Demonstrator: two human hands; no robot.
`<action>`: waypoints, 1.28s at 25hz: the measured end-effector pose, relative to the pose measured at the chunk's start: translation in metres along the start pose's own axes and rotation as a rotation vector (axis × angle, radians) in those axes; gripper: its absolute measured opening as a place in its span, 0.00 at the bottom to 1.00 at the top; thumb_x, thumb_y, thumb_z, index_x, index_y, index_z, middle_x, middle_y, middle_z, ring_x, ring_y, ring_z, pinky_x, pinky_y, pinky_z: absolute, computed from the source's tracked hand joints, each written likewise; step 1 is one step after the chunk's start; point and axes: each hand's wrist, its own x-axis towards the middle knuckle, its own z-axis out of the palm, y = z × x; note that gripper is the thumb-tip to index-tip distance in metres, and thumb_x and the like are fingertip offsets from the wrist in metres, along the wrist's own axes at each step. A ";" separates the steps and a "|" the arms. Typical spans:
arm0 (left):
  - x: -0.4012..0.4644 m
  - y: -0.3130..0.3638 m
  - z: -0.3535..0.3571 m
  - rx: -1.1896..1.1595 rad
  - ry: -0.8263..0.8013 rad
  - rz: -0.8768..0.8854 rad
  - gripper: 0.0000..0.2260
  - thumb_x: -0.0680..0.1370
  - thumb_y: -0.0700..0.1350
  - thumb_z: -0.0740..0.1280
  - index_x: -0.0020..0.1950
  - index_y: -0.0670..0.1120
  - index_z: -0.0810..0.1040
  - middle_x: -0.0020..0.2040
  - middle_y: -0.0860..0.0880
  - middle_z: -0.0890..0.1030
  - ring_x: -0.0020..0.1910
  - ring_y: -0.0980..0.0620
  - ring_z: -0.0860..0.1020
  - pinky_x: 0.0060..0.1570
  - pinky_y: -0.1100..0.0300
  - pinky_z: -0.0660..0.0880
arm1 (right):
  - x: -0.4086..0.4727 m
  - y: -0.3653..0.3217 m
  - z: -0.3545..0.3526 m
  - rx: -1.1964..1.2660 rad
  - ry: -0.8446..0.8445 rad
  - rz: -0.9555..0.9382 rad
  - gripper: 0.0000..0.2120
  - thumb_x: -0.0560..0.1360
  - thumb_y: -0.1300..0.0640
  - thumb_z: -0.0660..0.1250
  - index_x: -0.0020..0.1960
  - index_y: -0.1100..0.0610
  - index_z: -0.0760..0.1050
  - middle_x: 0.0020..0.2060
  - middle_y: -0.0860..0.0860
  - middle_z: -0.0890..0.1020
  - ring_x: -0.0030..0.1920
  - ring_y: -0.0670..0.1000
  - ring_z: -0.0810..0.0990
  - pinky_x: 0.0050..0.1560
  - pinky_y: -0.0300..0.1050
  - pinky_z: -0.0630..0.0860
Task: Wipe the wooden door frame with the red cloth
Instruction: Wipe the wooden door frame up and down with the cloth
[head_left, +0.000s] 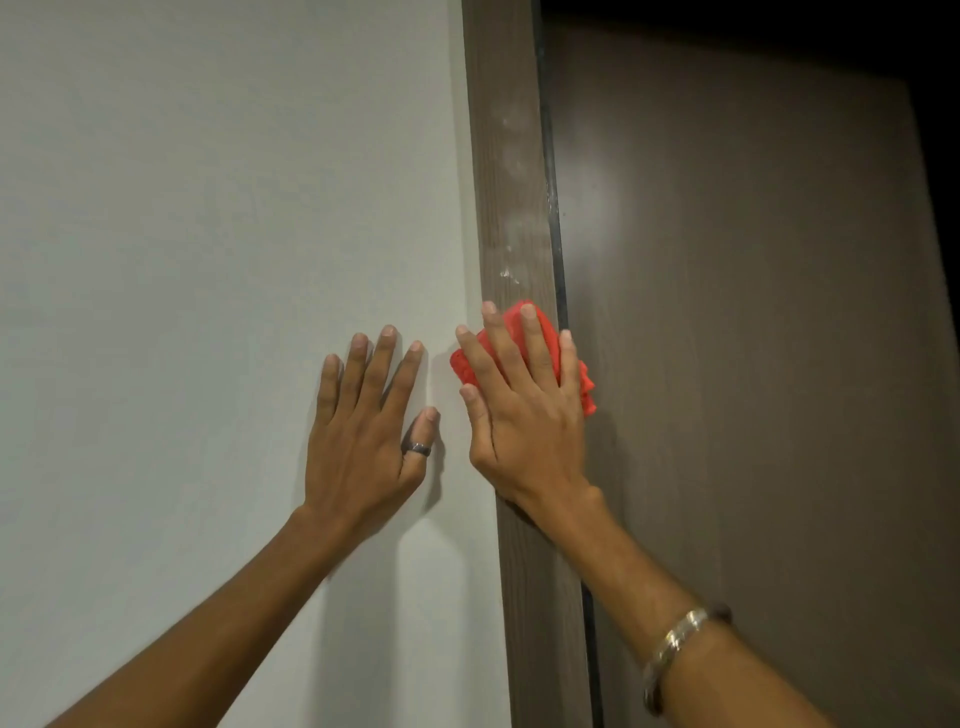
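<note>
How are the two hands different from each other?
The left hand lies flat on the pale grey wall with nothing under it; the right hand presses a crumpled red cloth against the brown wooden door frame. The left hand wears a dark thumb ring; the right arm wears a silver wrist bangle. Both hands point up, fingers spread.

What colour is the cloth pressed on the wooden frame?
Red crumpled cloth, clearest in the head view.
</note>
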 end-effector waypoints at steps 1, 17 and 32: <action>-0.003 0.001 0.001 0.006 -0.005 -0.012 0.31 0.84 0.58 0.53 0.86 0.46 0.57 0.86 0.44 0.52 0.86 0.42 0.48 0.83 0.37 0.51 | -0.014 -0.004 0.001 -0.005 0.006 0.037 0.28 0.85 0.43 0.52 0.84 0.47 0.59 0.85 0.49 0.56 0.86 0.56 0.50 0.84 0.70 0.50; 0.114 -0.005 -0.014 -0.015 -0.059 -0.072 0.32 0.84 0.60 0.47 0.87 0.50 0.47 0.87 0.46 0.42 0.85 0.46 0.39 0.84 0.44 0.39 | 0.195 0.019 -0.010 -0.037 -0.113 -0.070 0.27 0.86 0.43 0.50 0.84 0.46 0.57 0.85 0.49 0.56 0.86 0.57 0.49 0.85 0.65 0.49; 0.203 -0.010 -0.018 -0.014 -0.057 -0.133 0.37 0.80 0.64 0.41 0.87 0.49 0.42 0.86 0.46 0.39 0.85 0.45 0.37 0.84 0.45 0.36 | 0.159 0.003 0.002 -0.055 -0.039 0.083 0.29 0.86 0.41 0.50 0.85 0.47 0.53 0.86 0.49 0.54 0.86 0.58 0.48 0.84 0.66 0.47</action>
